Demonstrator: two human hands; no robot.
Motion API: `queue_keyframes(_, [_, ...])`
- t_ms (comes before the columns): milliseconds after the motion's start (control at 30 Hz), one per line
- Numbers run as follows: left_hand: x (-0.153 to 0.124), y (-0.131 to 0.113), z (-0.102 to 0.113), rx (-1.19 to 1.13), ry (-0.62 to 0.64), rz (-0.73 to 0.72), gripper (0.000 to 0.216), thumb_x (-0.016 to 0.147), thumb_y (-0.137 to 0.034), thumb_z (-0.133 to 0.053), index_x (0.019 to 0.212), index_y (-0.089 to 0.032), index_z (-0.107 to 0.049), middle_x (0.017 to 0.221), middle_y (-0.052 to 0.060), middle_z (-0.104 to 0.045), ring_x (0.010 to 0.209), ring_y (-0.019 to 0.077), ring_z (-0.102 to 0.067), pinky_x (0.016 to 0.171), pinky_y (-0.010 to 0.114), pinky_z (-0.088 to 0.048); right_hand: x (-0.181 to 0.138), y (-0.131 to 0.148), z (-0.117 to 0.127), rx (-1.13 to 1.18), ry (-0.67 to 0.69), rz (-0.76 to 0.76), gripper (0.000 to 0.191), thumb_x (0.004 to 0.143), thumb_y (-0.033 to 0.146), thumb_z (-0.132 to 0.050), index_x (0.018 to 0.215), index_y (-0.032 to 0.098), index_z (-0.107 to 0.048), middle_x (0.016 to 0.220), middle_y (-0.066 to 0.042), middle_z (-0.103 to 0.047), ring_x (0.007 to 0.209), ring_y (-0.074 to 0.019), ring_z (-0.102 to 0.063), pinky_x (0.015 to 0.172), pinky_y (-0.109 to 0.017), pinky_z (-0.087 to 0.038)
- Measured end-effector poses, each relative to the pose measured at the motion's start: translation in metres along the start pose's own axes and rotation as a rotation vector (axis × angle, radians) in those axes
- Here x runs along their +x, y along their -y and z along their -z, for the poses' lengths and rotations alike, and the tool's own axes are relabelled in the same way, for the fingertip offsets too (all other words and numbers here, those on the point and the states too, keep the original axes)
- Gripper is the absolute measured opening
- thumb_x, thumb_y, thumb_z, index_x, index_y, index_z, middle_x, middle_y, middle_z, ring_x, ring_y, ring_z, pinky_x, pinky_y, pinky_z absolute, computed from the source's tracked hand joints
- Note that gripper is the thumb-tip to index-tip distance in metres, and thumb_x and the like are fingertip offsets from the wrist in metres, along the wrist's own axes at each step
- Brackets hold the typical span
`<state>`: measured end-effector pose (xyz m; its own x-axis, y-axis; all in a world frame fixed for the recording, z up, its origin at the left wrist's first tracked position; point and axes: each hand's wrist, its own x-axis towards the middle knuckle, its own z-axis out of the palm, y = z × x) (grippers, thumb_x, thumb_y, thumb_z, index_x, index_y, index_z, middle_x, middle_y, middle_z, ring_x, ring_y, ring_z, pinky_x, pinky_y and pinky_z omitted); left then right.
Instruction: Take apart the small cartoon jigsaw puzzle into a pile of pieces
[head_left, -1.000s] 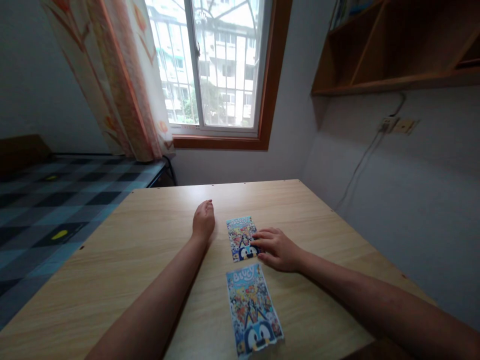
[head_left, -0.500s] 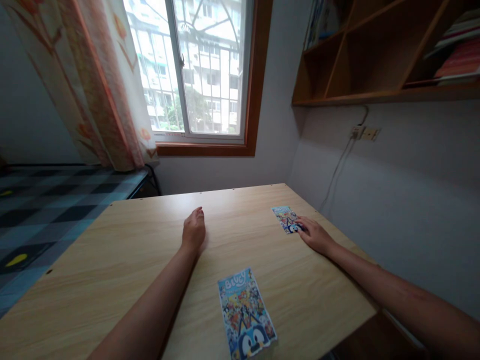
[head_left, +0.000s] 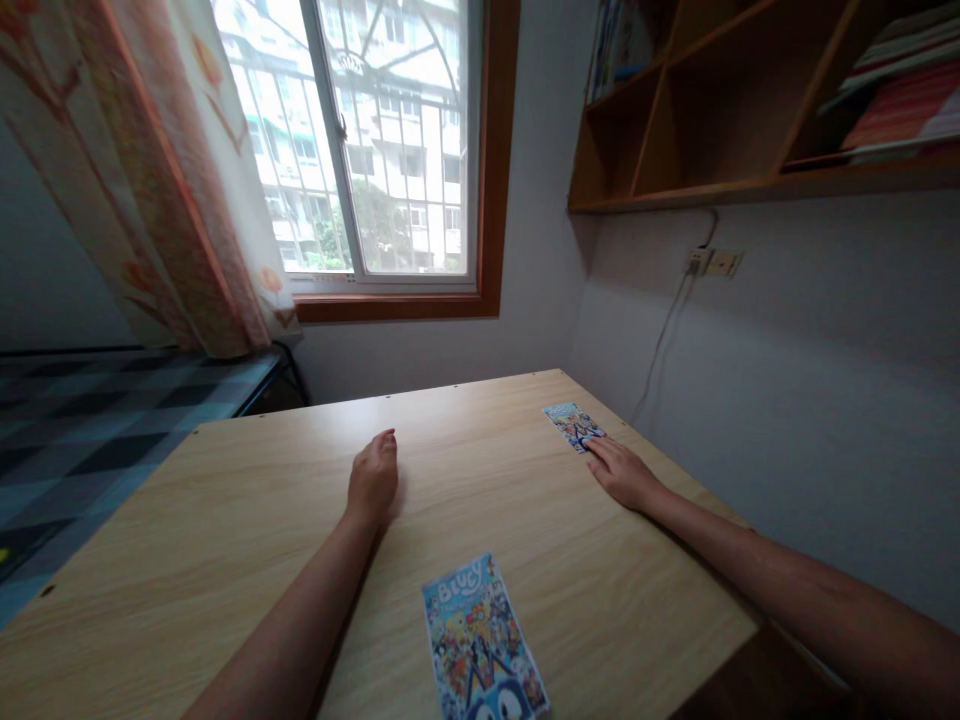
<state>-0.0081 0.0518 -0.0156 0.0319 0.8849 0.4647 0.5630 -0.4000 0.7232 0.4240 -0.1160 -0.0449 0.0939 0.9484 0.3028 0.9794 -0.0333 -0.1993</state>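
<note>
Overhead, a wooden wall shelf (head_left: 750, 110) holds books (head_left: 896, 100) in its right-hand compartment. Below, the desk (head_left: 225, 520) carries two picture cards (both brightly printed): a larger card (head_left: 480, 640) at the near edge, unobstructed, and a small card (head_left: 573, 426) by the far right corner. Right hand (head_left: 622, 472), fingers flat and spread, touches the small card's near end; left hand (head_left: 373, 485) rests loosely open mid-desk.
</note>
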Motion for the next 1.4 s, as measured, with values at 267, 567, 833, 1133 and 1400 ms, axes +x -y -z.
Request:
queue_keyframes(267, [0.0,-0.002,0.003,0.042,0.027,-0.005,0.055,0.093,-0.047,-0.029,0.118,-0.014,-0.065,0.124,0.015,-0.067,0.122,0.029,-0.058,0.111,0.045,-0.042,0.063,-0.013,0.0,-0.101,0.294,-0.114,0.064,0.102,0.048,-0.027,0.158,0.017,-0.025,0.163,-0.009,-0.02,0.152,-0.0256,-0.015,0.122,-0.05,-0.017])
queue_keyframes(567, [-0.001,-0.006,0.005,0.054,0.068,-0.001,0.054,0.094,-0.047,-0.033,0.12,-0.013,-0.066,0.124,0.015,-0.067,0.123,0.0301,-0.058,0.11,0.047,-0.043,0.098,-0.022,-0.013,-0.111,0.293,-0.133,0.068,0.102,0.054,-0.024,0.158,0.016,-0.023,0.164,-0.008,-0.016,0.153,-0.0263,-0.013,0.123,-0.05,-0.015])
queue_keyframes(833, [-0.001,-0.005,0.005,0.051,0.086,0.0,0.055,0.094,-0.045,-0.031,0.122,-0.01,-0.064,0.127,0.016,-0.066,0.125,0.0275,-0.057,0.112,0.043,-0.041,0.096,-0.022,-0.016,-0.155,0.219,-0.217,0.074,0.1,0.055,-0.027,0.159,0.013,-0.018,0.164,-0.01,-0.014,0.152,-0.0275,-0.012,0.123,-0.049,-0.011])
queue_keyframes(1133, [0.001,-0.003,0.002,0.062,0.057,-0.028,0.05,0.095,-0.04,-0.032,0.118,-0.013,-0.066,0.124,0.013,-0.068,0.122,0.0264,-0.059,0.11,0.043,-0.042,0.091,-0.018,-0.014,-0.153,0.244,-0.306,0.067,0.1,0.057,-0.021,0.158,0.023,-0.025,0.164,-0.006,-0.016,0.151,-0.0285,-0.017,0.119,-0.058,-0.015])
queue_keyframes(1400, [0.001,-0.003,0.003,0.077,0.08,-0.017,0.055,0.095,-0.042,-0.03,0.121,-0.01,-0.065,0.125,0.015,-0.067,0.123,0.0273,-0.059,0.11,0.042,-0.042,0.085,-0.009,-0.008,-0.164,0.253,-0.309,0.068,0.1,0.055,-0.02,0.159,0.021,-0.016,0.165,-0.007,-0.013,0.152,-0.0266,-0.014,0.119,-0.059,-0.015])
